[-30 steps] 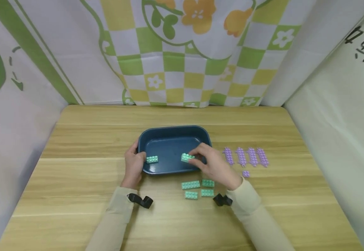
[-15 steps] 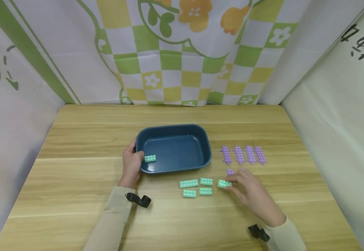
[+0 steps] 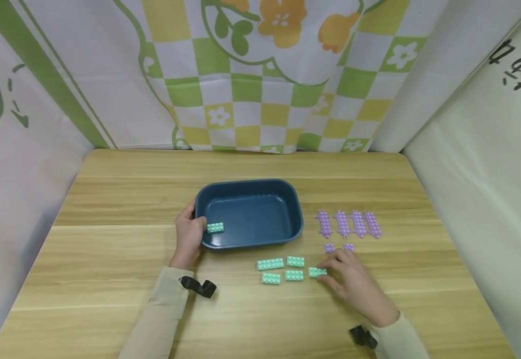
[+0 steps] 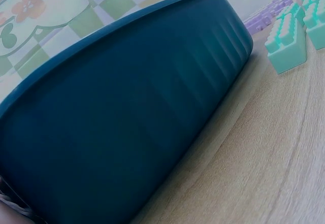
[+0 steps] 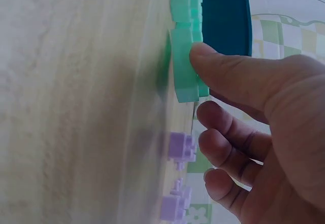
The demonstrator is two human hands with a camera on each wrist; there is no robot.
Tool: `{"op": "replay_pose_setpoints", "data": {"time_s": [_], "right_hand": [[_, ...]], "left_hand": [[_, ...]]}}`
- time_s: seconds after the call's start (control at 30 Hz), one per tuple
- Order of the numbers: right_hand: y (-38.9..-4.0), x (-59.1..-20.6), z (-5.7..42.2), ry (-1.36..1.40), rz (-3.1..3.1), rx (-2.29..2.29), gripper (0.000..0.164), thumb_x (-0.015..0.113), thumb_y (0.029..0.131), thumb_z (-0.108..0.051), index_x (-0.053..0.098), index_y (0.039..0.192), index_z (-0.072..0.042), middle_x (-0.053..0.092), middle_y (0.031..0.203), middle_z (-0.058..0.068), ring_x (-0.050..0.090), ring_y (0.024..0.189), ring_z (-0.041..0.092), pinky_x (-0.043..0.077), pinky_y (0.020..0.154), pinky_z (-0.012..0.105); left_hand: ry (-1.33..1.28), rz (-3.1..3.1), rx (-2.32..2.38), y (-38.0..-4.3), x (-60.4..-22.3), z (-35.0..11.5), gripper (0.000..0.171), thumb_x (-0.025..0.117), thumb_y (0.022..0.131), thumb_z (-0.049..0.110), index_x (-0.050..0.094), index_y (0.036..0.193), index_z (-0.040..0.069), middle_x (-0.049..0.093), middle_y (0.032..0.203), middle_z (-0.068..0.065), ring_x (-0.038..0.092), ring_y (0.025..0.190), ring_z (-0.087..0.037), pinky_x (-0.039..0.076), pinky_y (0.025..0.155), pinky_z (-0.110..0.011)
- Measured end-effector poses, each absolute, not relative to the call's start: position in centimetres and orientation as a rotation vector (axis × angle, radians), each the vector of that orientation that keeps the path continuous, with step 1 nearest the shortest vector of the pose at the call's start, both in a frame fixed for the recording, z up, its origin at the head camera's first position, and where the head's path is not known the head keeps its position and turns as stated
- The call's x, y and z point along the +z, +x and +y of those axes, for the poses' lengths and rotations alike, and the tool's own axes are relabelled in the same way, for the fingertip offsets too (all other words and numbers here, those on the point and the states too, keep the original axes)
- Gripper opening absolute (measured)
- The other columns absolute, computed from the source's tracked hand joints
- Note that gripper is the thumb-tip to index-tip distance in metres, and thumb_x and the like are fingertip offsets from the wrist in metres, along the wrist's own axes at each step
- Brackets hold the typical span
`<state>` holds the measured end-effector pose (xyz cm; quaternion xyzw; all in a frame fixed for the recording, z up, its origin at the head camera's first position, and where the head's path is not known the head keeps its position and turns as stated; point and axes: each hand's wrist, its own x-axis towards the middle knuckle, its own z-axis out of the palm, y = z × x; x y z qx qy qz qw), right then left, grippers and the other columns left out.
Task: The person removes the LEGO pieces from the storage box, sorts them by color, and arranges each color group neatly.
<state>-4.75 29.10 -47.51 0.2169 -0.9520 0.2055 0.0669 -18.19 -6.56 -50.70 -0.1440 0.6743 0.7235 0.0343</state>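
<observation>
On the left, my left hand (image 3: 189, 237) grips the end of a dark blue tray (image 3: 247, 245), thumb over the rim. Inside the tray, a mint green toy brick (image 3: 215, 228) lies near that thumb. My right hand (image 3: 357, 284) pinches another mint green toy brick (image 3: 316, 272) at the table, to the right of several similar bricks (image 3: 270, 264). The right wrist view shows the thumb against the side of this held brick (image 5: 185, 69); the index finger is mostly hidden behind the thumb. Its other fingers are loosely bent.
Several long purple toy pieces (image 3: 342, 223) stand in a row right of the tray. Below them lie two small purple bricks (image 3: 329, 248), close to my right hand. A patterned cloth (image 3: 247, 99) hangs behind the wooden table (image 3: 130, 199).
My right hand has carried the mint green brick out of the tray, rightward and toward me, down beside the other green bricks. My left hand has kept its grip on the tray.
</observation>
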Motion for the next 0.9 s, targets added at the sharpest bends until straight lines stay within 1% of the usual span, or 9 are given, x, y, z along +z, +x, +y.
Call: {"op": "replay_pose_setpoints", "data": {"time_s": [0.2, 0.43, 0.63, 0.77, 0.9], "right_hand": [[-4.8, -48.0, 28.9, 0.648, -2.896, 0.603, 0.028, 0.085, 0.069, -0.02, 0.074, 0.094, -0.016, 0.057, 0.094, -0.007, 0.047, 0.086, 0.007, 0.046, 0.071, 0.028], [-4.9, -48.0, 28.7, 0.619, -2.928, 0.612, 0.027, 0.085, 0.07, -0.022, 0.074, 0.094, -0.016, 0.058, 0.095, -0.006, 0.048, 0.086, 0.007, 0.047, 0.071, 0.029], [-4.7, -47.6, 28.9, 0.596, -2.956, 0.625, 0.032, 0.085, 0.071, -0.024, 0.073, 0.099, -0.015, 0.059, 0.097, -0.005, 0.05, 0.089, 0.009, 0.048, 0.073, 0.03], [-5.2, -46.5, 28.9, 0.602, -2.903, 0.69, 0.035, 0.083, 0.073, -0.019, 0.071, 0.105, -0.011, 0.06, 0.098, -0.003, 0.053, 0.09, 0.011, 0.05, 0.075, 0.031], [-7.1, -45.1, 27.2, 0.646, -2.772, 0.82, 0.034, 0.08, 0.075, -0.01, 0.069, 0.107, -0.009, 0.062, 0.098, -0.003, 0.056, 0.09, 0.012, 0.052, 0.075, 0.031]], "left_hand": [[-0.408, 2.066, 2.25, -18.1, -50.6, -6.6, 0.079, 0.044, 0.072, -0.012, 0.038, 0.148, 0.007, 0.037, 0.152, -0.006, 0.028, 0.139, -0.017, 0.028, 0.112, -0.035], [-0.39, 2.074, 2.255, -18.1, -50.7, -6.6, 0.076, 0.044, 0.074, -0.012, 0.039, 0.148, 0.007, 0.037, 0.152, -0.005, 0.028, 0.139, -0.016, 0.028, 0.112, -0.034], [-0.391, 2.075, 2.267, -18.1, -50.8, -6.3, 0.077, 0.044, 0.073, -0.013, 0.04, 0.147, 0.007, 0.039, 0.151, -0.006, 0.03, 0.138, -0.017, 0.03, 0.111, -0.035], [-0.399, 2.081, 2.262, -18.2, -50.9, -6.4, 0.078, 0.045, 0.072, -0.012, 0.04, 0.147, 0.007, 0.039, 0.151, -0.006, 0.03, 0.138, -0.017, 0.03, 0.111, -0.035], [-0.41, 2.079, 2.261, -18.3, -51.1, -6.6, 0.079, 0.045, 0.071, -0.013, 0.04, 0.147, 0.007, 0.038, 0.152, -0.006, 0.03, 0.138, -0.017, 0.03, 0.111, -0.036]]}}
